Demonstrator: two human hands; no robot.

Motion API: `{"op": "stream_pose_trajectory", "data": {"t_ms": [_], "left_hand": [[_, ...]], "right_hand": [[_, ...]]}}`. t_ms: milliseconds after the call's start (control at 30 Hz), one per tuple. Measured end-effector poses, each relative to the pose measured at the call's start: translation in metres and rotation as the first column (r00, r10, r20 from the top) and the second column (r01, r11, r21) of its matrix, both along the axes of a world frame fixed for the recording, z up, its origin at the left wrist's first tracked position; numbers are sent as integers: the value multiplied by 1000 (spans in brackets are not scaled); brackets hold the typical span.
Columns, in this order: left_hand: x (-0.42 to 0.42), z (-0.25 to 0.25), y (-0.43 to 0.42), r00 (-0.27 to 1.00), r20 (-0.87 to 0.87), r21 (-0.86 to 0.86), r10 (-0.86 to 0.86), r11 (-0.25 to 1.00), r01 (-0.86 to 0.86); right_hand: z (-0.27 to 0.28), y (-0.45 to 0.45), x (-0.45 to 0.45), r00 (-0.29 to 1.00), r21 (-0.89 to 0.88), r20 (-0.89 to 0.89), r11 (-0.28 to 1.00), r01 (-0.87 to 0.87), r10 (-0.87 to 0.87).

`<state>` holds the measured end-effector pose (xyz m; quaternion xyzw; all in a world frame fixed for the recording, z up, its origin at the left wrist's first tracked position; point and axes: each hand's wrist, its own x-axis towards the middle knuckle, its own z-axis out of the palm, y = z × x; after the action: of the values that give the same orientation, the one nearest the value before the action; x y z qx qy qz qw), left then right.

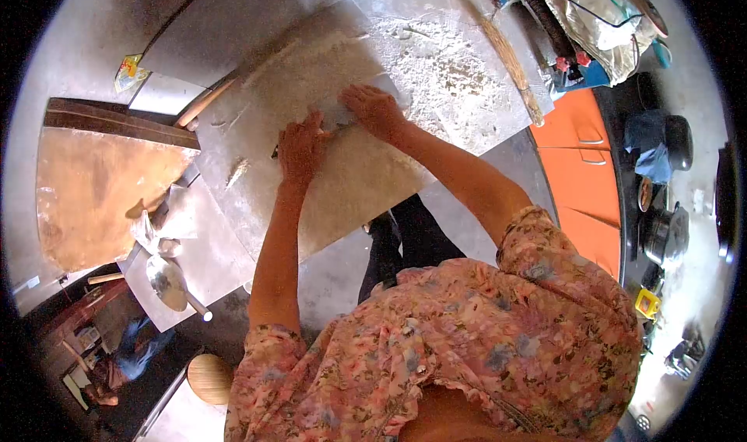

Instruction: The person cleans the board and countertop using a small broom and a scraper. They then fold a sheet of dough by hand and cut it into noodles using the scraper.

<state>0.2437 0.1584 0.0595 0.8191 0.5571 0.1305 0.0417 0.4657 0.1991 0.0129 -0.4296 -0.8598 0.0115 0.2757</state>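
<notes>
Your right hand is lying palm down over the counter, its fingers reaching out and slightly bent, partly open and resting on a thin grey flat piece. Your left hand is bending its fingers near the left end of that piece; you are showing mostly the back of this hand, so I cannot tell how far it is closing or whether it is gripping anything. A small dark thing is poking out just beside its outer side, too small to identify. The grey flat piece is lying between your two hands, around the middle of the counter, and your right hand is hiding part of it.

White powder is covering the counter's far right part in a thick, uneven layer, while a thinner dusting is spreading over the middle. A long wooden stick is lying along the right edge, and a wooden rod is resting at the left edge. A small pale scrap is lying toward the left edge, apart from your left hand.

Beyond the left edge, a wooden board is lying near a light surface that is holding a metal scoop. Orange cabinets are standing to your right.
</notes>
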Motion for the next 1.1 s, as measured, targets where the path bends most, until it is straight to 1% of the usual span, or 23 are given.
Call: {"op": "stream_pose_trajectory", "data": {"t_ms": [33, 67, 133, 233, 267, 333, 367, 433, 467, 533, 567, 600, 667, 733, 767, 800, 867, 933, 967, 1033, 1067, 1100], "left_hand": [[-2, -2, 1, 998, 59, -40, -7, 999, 10], [-4, -3, 4, 998, 56, 31, -39, 999, 37], [-4, -2, 13, 994, 53, 172, -100, 981, 90], [-6, 11, 43, 1000, 12, -14, -9, 1000, 9], [-8, 17, 50, 998, 50, -1, -26, 1000, 26], [-10, 23, 57, 991, 129, 32, -45, 999, 42], [-11, 18, 61, 986, 149, 109, -69, 993, 53], [-14, 3, 82, 976, 174, 274, -133, 958, 82], [-18, 1, 96, 984, 133, 244, -118, 966, 83], [-23, -4, 117, 995, 51, 171, -81, 983, 71], [-22, 0, 114, 987, 116, 184, -110, 979, 88], [-22, 7, 116, 974, 177, 214, -140, 972, 101], [-26, 9, 122, 974, 153, 250, -165, 960, 123], [-24, 6, 134, 992, 5, 293, -129, 948, 122], [-21, 8, 129, 998, -23, 143, -54, 988, 57], [-17, 11, 126, 998, -60, -3, 19, 1000, -19], [-18, 9, 108, 995, -82, -91, 64, 993, -72], [-23, 1, 80, 999, -38, 25, -1, 1000, 2], [-23, -2, 72, 1000, -3, 88, -9, 996, 9], [-20, -5, 67, 997, 70, 214, -31, 977, 16], [-20, -4, 70, 998, 62, 226, -26, 974, 11], [-21, -3, 72, 998, 53, 231, -18, 973, 5]], "right_hand": [[10, -2, -1, 1000, 5, 1, 1000, 4, -4], [16, 1, -2, 1000, 12, 3, 1000, 10, -10], [13, 13, -3, 1000, -1, -3, 1000, 13, -13], [8, 46, -11, 999, -50, 38, 998, 34, -32], [8, 54, -14, 997, -72, 58, 996, 47, -43], [9, 62, -17, 997, -60, 43, 996, 65, -62], [9, 64, -19, 997, -55, 35, 996, 74, -72], [12, 96, -22, 996, 26, 51, 997, 72, -73], [13, 113, -24, 995, 66, 55, 995, 76, -79], [15, 134, -24, 995, -16, 63, 996, 85, -83], [16, 132, -25, 995, -67, 69, 995, 80, -76], [21, 136, -27, 987, -85, 129, 991, 104, -92], [27, 134, -31, 960, -120, 238, 976, 179, -147], [28, 144, -36, 957, -140, 247, 971, 192, -153], [24, 141, -37, 955, -160, 255, 967, 198, -153], [18, 137, -34, 968, -135, 193, 972, 190, -162], [8, 116, -33, 985, -100, 67, 982, 163, -156], [-1, 92, -28, 993, 68, 39, 991, 111, -114], [-6, 84, -26, 995, 150, 30, 985, 86, -92], [-10, 81, -28, 994, 156, 21, 983, 98, -103], [-12, 82, -30, 994, 156, 15, 982, 103, -107], [-13, 87, -34, 984, 68, 79, 985, 157, -162]]}}
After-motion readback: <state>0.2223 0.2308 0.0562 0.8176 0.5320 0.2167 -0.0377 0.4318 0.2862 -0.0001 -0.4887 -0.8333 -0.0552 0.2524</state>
